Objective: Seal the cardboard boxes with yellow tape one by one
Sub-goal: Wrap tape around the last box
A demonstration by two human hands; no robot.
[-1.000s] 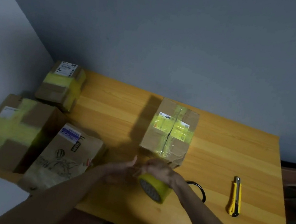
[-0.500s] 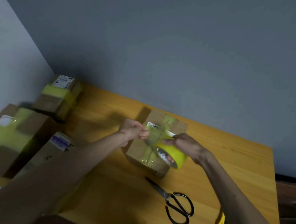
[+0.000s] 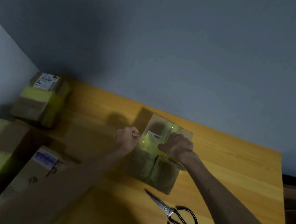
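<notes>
In the head view, a cardboard box (image 3: 155, 172) is seen near the middle of the wooden table (image 3: 239, 173), its top partly covered in yellow. A strip of tape (image 3: 148, 143) is stretched across that top between the hands. The left hand (image 3: 127, 137) is curled at the box's left edge and appears to pinch the strip's end, though blur hides the grip. The tape roll (image 3: 173, 161) is gripped by the curled right hand (image 3: 178, 145) over the box's right side. Scissors (image 3: 176, 214) lie just beside the box's near corner. Two yellow-banded boxes (image 3: 39, 99) and an unbanded box (image 3: 42, 172) are at the table's left.

Black-handled scissors (image 3: 166, 209) (closed) — wooden table (image 3: 231, 162)
</notes>
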